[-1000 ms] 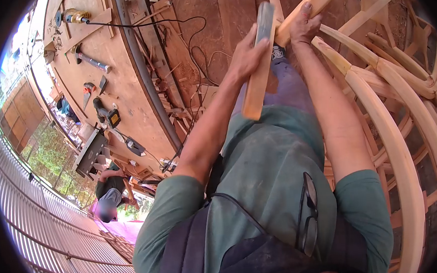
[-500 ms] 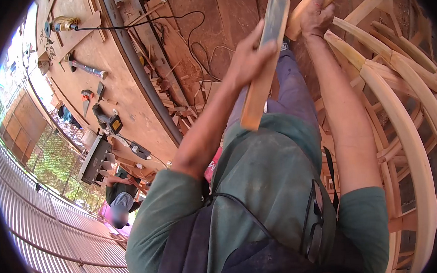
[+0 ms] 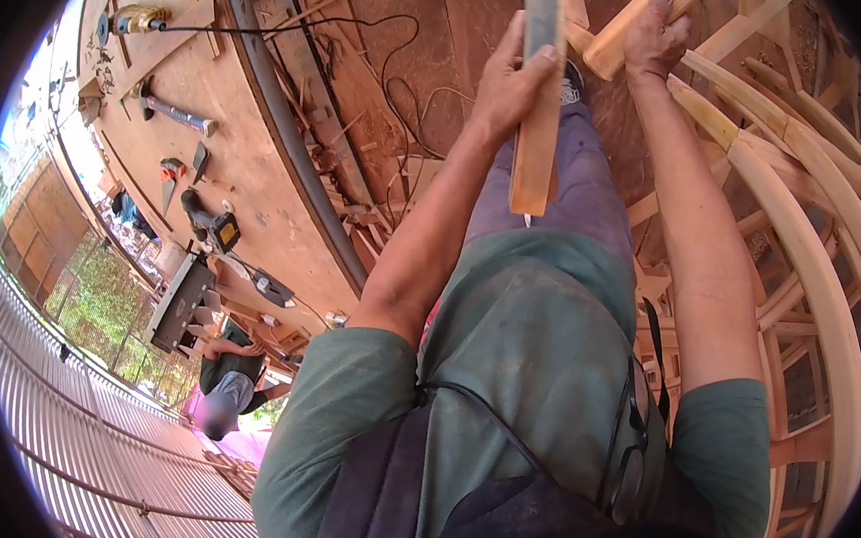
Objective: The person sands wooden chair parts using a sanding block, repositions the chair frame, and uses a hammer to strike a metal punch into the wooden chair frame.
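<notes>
The wooden bar is being steadied, it seems, by the right hand, while a wooden strip with a grey patch on its upper face is being held just to the left of the bar by the left hand. This pairing is being taken as the step in hand; whether the bar is being worked with the strip cannot be told, since no clear contact is being shown. For any next move, a firm hold on the bar and a controlled path for the strip are probably being called for.

The strip is being gripped by the left hand: the thumb is being laid over its upper face, the forefinger is being kept along the edge farther from the bar, and the remaining fingertips are being hidden. Its lower end is being left jutting past the hand, over the trousers. The bar is being clasped by the right hand near its blunt end, which is being left bare toward the strip. Below and to the right of the bar, a curved wooden frame is being seen; well to its left, a power tool is being borne by a workbench
</notes>
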`<state>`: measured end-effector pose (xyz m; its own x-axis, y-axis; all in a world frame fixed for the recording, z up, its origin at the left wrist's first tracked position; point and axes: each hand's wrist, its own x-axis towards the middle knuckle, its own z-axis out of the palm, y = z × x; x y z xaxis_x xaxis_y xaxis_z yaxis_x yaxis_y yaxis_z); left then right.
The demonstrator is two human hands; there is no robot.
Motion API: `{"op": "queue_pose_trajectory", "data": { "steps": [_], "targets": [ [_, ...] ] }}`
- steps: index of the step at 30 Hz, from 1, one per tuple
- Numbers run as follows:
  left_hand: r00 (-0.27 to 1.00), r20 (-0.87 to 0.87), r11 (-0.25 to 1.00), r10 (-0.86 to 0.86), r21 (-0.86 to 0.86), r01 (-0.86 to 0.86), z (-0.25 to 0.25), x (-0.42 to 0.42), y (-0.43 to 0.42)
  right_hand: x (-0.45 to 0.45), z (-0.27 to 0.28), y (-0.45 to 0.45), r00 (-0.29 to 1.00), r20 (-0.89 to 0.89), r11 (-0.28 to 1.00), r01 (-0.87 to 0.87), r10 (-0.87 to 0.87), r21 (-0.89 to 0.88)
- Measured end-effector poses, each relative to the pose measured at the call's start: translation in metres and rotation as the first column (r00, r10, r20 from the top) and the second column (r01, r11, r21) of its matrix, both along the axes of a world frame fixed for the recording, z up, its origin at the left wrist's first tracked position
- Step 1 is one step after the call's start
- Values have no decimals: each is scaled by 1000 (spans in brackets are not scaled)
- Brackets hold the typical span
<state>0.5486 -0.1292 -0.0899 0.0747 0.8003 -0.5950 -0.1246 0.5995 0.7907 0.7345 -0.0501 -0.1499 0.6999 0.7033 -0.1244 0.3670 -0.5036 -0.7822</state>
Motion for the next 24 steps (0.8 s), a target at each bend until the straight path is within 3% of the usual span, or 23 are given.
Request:
{"op": "queue_pose_trajectory", "data": {
  "steps": [1, 5, 6, 9, 10, 14, 17, 19, 20, 23, 24],
  "targets": [
    [999, 22, 999, -37, 25, 36, 13, 2, 0, 1, -1, -3, 1000, -3, 1000, -17, 17, 10],
    [921, -308, 936, -239, 180, 303, -12, 9, 28, 4, -2, 3, 1000, -8, 1000, -20, 20, 17],
    [922, -247, 946, -299, 46, 320, -10, 7, 37, 1, 1, 0, 1000, -16, 1000, -17, 17, -8],
    [903, -247, 921, -351, 81, 380, 22, -2, 28, 14, -24, 0, 998, 65, 999, -27, 25, 23],
    [936, -174, 925, -306, 177, 335, 30, -6, 9, 16, -24, 2, 999, 45, 999, -23, 21, 49],
    [916, -384, 967, -120, 163, 195, 24, 21, -11, 2, -11, -5, 999, -29, 997, -28, 30, 65],
    [998, -7, 998, 68, 0, -68, -14, 34, 34, 9, -15, 6, 1000, 1, 997, 2, -2, 72],
    [954, -299, 980, -4, 190, 63, 2, 35, -6, 9, -21, -1, 999, 51, 999, -11, 10, 35],
    [891, -454, 930, -13, 321, 177, 18, 36, -32, 10, -22, -2, 999, -2, 996, -33, 33, -79],
    [861, -505, 908, 59, 385, 164, 24, 44, -35, 15, -42, -3, 985, 139, 995, -104, 101, 9],
    [899, -434, 953, 60, 293, 78, 14, 46, -15, 16, -45, -5, 992, 97, 996, -83, 81, 17]
  ]
}}
